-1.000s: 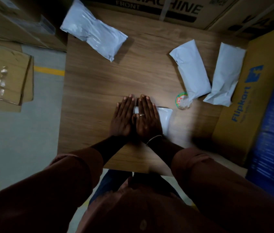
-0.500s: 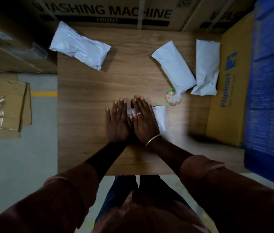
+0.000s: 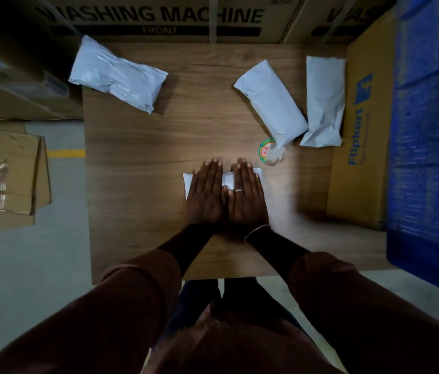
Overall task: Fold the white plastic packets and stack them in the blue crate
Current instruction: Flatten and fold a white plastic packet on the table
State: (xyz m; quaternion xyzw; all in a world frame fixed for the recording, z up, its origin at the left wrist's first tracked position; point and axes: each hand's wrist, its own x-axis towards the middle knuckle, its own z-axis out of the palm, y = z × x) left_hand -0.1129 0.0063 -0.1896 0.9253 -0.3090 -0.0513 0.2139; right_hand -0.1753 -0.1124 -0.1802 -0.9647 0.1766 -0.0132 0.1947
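Both hands, left (image 3: 205, 194) and right (image 3: 245, 195), are pressed flat, fingers straight, onto a small white packet (image 3: 227, 180) laid on the tabletop (image 3: 137, 163)

On desk (image 3: 137, 184) front-centre: packet (image 3: 188, 182) under left hand (image 3: 204, 195) and right hand (image 3: 245, 195), side by side. Back-left: second packet (image 3: 118, 76). Back-right: third packet (image 3: 272, 101) and fourth packet (image 3: 324, 101), tape roll (image 3: 263, 151) at third's near end. Right of desk: carton (image 3: 358, 147), crate (image 3: 428, 157) beyond.

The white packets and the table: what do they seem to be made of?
White packets: thin plastic film, likely; faint sheen, soft crinkles and creases. Table: wood or wood-look laminate, cannot tell which; brown grain streaks, smooth matte face.
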